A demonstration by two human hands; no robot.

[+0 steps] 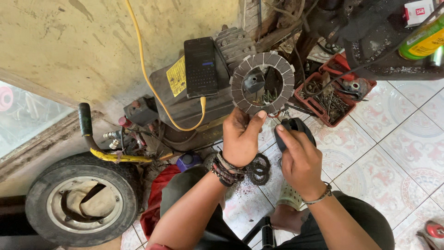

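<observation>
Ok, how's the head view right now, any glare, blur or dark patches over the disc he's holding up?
Head view: even daylight, the ringed friction disc in the left hand is sharp, its segments readable, no glare on it; the right hand grips a dark tool, also sharp; the top right corner above the red parts tray is in deep shadow; the tile lines curve towards the edges.
</observation>
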